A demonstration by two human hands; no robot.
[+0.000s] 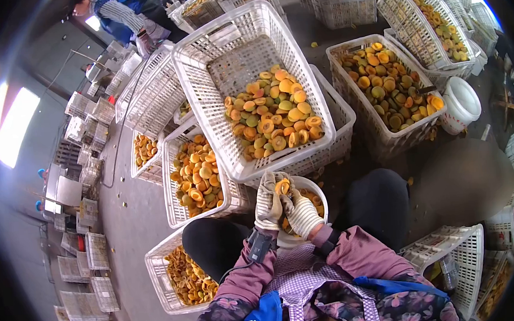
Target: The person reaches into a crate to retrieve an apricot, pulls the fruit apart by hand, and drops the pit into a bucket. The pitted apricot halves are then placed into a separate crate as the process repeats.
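Observation:
Both hands wear pale striped gloves and meet above a white bucket (324, 206) between the knees. My left hand (267, 205) is closed round an orange apricot half (282, 186). Against the same fruit, my right hand (300, 212) has its fingers pressed together; whether it holds a tool is too small to tell. Orange pieces lie inside the bucket below the hands. Just beyond them a large white crate (228, 57) tilts toward me, with many orange and green apricots (272, 116) gathered at its near end.
Apricot-filled crates stand at the left (169, 194) and right (352, 86). A crate of flattened pieces (158, 270) sits at lower left. A white bucket (462, 104) and a tipped crate (469, 265) are on the right. Another person (123, 17) bends at upper left.

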